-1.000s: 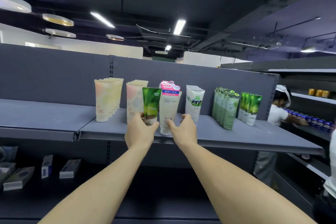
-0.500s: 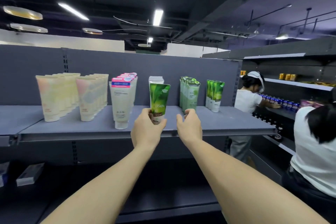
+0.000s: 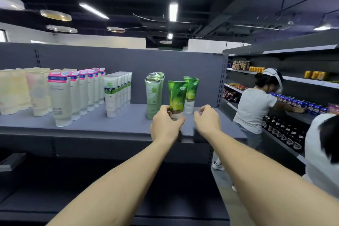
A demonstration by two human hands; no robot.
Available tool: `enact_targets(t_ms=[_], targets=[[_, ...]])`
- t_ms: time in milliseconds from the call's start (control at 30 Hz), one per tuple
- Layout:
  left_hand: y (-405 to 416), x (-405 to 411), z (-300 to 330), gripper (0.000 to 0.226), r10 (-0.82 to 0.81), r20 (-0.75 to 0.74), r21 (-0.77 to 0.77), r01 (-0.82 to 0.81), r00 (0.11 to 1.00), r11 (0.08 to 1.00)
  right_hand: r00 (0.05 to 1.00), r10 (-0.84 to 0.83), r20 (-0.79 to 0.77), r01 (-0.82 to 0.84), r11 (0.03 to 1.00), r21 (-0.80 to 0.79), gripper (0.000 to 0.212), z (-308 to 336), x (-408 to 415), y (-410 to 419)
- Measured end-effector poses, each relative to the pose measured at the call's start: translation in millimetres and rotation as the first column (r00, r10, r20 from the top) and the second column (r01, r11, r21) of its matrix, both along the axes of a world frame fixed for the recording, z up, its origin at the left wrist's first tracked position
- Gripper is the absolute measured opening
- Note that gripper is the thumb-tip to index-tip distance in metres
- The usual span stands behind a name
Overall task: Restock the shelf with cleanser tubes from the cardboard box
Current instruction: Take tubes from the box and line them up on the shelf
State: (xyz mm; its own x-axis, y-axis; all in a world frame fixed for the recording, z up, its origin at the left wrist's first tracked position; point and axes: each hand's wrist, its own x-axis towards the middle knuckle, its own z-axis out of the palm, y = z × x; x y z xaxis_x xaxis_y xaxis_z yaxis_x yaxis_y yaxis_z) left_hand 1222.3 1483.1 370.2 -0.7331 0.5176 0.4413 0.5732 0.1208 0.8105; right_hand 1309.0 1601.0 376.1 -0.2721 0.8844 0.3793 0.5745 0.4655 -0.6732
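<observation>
My left hand (image 3: pixel 166 124) grips the lower end of a bright green cleanser tube (image 3: pixel 177 97), held upright above the front of the grey shelf (image 3: pixel 117 124). It stands just in front of a row of matching green tubes (image 3: pixel 191 93) near the shelf's right end. My right hand (image 3: pixel 207 121) hovers beside the tube, fingers loosely curled, holding nothing. The cardboard box is out of view.
Rows of pale green tubes (image 3: pixel 153 95), white tubes (image 3: pixel 114 95), pink-capped tubes (image 3: pixel 62 97) and cream tubes (image 3: pixel 16 91) fill the shelf leftward. Two people (image 3: pixel 256 108) stand in the aisle at right, by shelves of bottles (image 3: pixel 286 134).
My left hand has carried the green tube rightward along the shelf, from the pink-capped tubes to the matching green row. My right hand has moved along beside it.
</observation>
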Motion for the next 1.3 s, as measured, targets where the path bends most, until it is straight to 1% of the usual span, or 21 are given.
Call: enact_targets(t_ms=[167,300,467,667,900,1067,1167,1300], targets=[[50.9,5.0,5.7,0.031,0.003,-0.005,-0.057,-0.003,1.0,0.998,0.997,0.072,-0.008,-0.072,0.997,-0.026,0.03,3.2,9.5,34.7],[88.8,0.3,5.7,0.034,-0.008,0.007,-0.083,0.008,1.0,0.997,0.996,0.086,-0.008,-0.086,0.996,-0.015,0.028,7.0,6.1,57.7],[126.1,-7.6,3.7,0.036,-0.002,0.035,-0.118,0.006,0.999,0.993,0.998,0.067,-0.012,-0.067,0.998,-0.011,0.02,8.9,-6.3,82.6],[155.4,-18.4,2.7,0.035,0.0,0.055,-0.129,0.007,0.998,0.992,0.999,0.032,-0.003,-0.032,0.999,-0.029,0.022,7.8,-22.1,100.6],[166.7,-19.9,3.9,0.04,0.061,-0.025,-0.182,-0.064,0.998,0.981,1.0,0.019,0.014,-0.018,0.998,-0.067,0.02,3.8,-33.2,106.1],[166.0,-20.5,1.9,0.036,0.019,0.011,-0.157,-0.017,1.0,0.987,1.0,0.022,-0.002,-0.022,0.996,-0.086,0.018,3.8,-34.1,103.1],[157.7,-20.1,2.1,0.044,-0.023,0.044,-0.176,0.03,0.999,0.984,1.0,0.015,-0.026,-0.017,0.997,-0.075,0.017,3.4,-28.9,98.7],[137.7,-20.4,-0.6,0.054,-0.029,-0.037,-0.215,0.02,0.999,0.976,0.996,-0.046,-0.071,0.044,0.998,-0.035,0.017,5.8,-18.4,86.0]])
